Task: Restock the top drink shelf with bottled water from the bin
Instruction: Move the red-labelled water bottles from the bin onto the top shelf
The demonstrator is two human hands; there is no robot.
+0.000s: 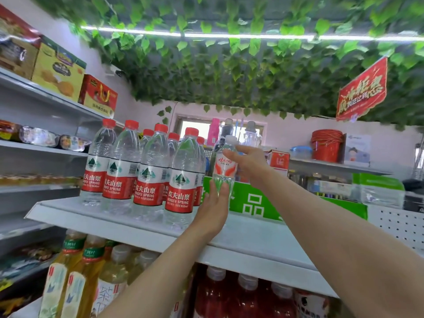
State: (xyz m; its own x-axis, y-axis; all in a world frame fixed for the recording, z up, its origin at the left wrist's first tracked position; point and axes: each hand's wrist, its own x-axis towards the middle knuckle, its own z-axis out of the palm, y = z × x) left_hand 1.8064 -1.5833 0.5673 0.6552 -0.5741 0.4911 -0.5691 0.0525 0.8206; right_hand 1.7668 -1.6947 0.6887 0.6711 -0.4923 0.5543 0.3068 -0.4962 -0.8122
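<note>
A clear water bottle (224, 167) with a white cap and a red-and-white label stands upright over the white top shelf (241, 235), just right of the stocked row. My right hand (250, 164) grips its upper part, thumb on the front of the label. My left hand (212, 204) reaches up from below, and its straight fingers touch the bottle's lower end. Several red-capped water bottles (149, 171) with red labels fill the shelf's left part. The bin is out of view.
A green carton (259, 203) stands on the shelf right behind the held bottle. Yellow tea bottles (75, 278) and red drinks (229, 294) fill the shelf below. Boxes sit on the wall shelves at left, red buckets (327, 145) at back right. Leafy vines hang low overhead.
</note>
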